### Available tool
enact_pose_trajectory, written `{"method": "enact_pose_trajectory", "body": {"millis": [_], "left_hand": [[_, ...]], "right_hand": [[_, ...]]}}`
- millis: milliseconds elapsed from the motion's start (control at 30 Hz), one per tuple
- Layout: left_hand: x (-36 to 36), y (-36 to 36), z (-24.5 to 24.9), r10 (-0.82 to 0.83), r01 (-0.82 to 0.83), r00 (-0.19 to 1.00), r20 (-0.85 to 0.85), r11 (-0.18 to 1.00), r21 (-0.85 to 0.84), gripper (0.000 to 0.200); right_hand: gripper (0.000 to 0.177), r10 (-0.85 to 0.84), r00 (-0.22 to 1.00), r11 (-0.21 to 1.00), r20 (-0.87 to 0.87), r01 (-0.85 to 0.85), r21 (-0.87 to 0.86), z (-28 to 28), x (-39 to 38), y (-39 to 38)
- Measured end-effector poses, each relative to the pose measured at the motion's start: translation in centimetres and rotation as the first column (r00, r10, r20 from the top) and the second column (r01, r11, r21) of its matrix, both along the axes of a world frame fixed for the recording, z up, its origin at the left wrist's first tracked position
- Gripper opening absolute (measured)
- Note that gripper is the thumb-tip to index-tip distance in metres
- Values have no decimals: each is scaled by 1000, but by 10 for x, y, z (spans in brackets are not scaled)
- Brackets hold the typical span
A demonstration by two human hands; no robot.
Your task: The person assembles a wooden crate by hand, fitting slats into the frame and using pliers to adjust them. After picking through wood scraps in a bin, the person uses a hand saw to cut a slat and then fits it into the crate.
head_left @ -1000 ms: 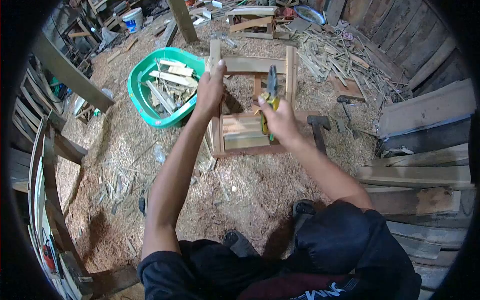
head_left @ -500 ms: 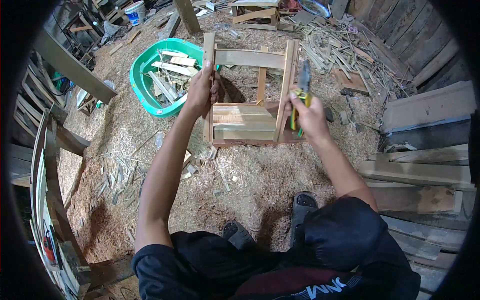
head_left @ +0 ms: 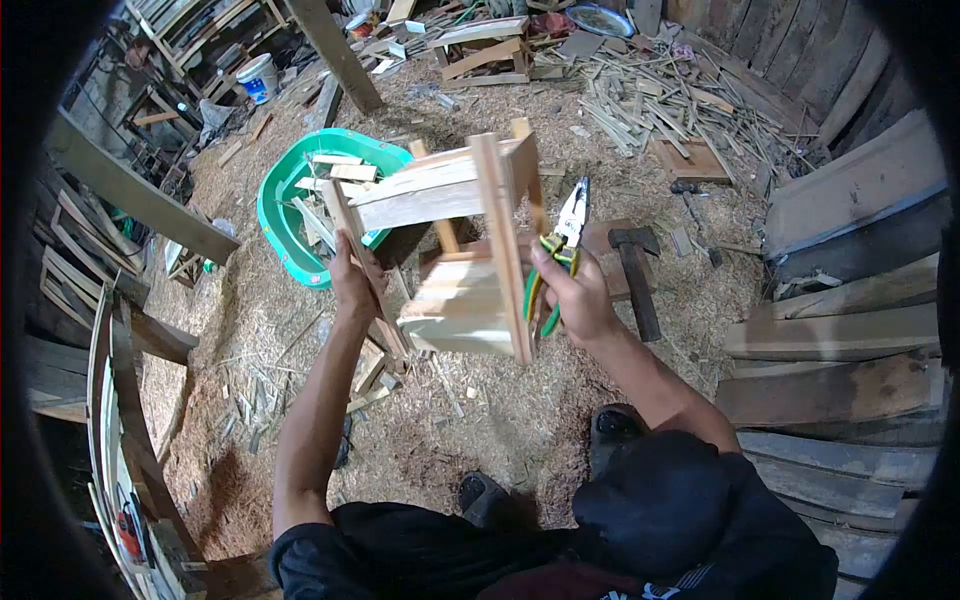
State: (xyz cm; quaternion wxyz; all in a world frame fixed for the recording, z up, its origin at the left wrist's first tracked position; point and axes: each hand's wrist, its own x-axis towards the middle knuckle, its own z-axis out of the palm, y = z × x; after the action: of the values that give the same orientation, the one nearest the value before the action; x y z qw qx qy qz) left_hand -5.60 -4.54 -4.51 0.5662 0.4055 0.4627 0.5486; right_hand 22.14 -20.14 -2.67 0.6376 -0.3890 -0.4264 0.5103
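Observation:
A small wooden frame (head_left: 420,207), built of pale uprights and crosspieces, is held tilted in front of me. My left hand (head_left: 355,282) is closed around its left upright, fingers partly behind the wood. Against the right upright, my right hand (head_left: 582,298) is wrapped round combination pliers (head_left: 570,220) with yellow-green handles, their jaws pointing up and away from me. Behind that hand, a hammer-like tool (head_left: 640,290) with a dark head lies across a brown board (head_left: 605,240) on the floor.
A green tub (head_left: 275,225) of wood offcuts stands on the sawdust floor at left. Thin sticks (head_left: 655,110) are heaped at the back right. Planks (head_left: 830,340) lie stacked along the right, and a wooden post (head_left: 335,55) rises near the back.
The wooden frame has been tipped and turned, and now sits closer to me. Both hands moved with it, the right still gripping the pliers. The hammer-like tool now shows more fully.

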Motion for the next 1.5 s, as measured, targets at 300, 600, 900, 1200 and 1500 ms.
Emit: {"method": "enact_pose_trajectory", "body": {"millis": [300, 600, 900, 1200, 1500], "left_hand": [[55, 31, -83, 85, -87, 995, -56, 995, -39, 56], [53, 45, -92, 63, -64, 990, -127, 998, -6, 61], [55, 40, -88, 91, -96, 978, -186, 995, -20, 61], [43, 53, -65, -96, 105, 994, 47, 949, -296, 41], [48, 62, -66, -155, 235, 965, 212, 871, -432, 36]], "right_hand": [[16, 60, 998, 997, -4, -60, 42, 19, -38, -8], [22, -229, 877, 974, 422, 207, 97, 14, 39, 12], [43, -363, 631, 811, 685, 576, -102, -84, 134, 7], [44, -456, 658, 765, 599, 634, -114, -107, 148, 40], [19, -474, 825, 804, 308, 548, -230, -18, 153, 24]]}}
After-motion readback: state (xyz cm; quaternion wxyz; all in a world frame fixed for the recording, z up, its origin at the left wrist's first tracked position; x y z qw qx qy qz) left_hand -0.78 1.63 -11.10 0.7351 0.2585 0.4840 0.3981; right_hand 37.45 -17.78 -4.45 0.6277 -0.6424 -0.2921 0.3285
